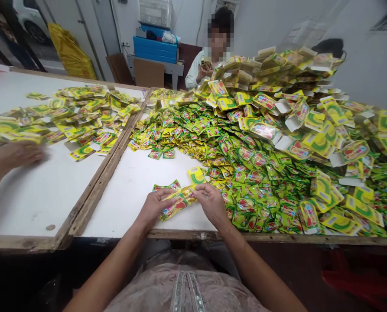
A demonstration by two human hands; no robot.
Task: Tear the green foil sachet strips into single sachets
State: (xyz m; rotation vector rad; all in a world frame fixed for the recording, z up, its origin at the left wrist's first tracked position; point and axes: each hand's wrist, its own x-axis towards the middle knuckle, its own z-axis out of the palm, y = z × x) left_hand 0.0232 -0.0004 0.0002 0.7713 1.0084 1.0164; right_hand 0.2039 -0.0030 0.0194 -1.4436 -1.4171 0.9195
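Note:
Above the table's front edge, my left hand is closed around a small printed yellow carton. My right hand meets it from the other side, with fingertips pinching a yellow sachet at the carton's right end. Whether the sachet is partly inside the carton I cannot tell. Just behind my hands lie a flat yellow carton and a few green sachets on the white tabletop. A big heap of green sachets rises beside my right hand.
Yellow cartons are piled over the sachets at right. A wooden strip divides the table; more cartons lie left of it. Another person's blurred hand reaches in at left. A person sits behind the heap.

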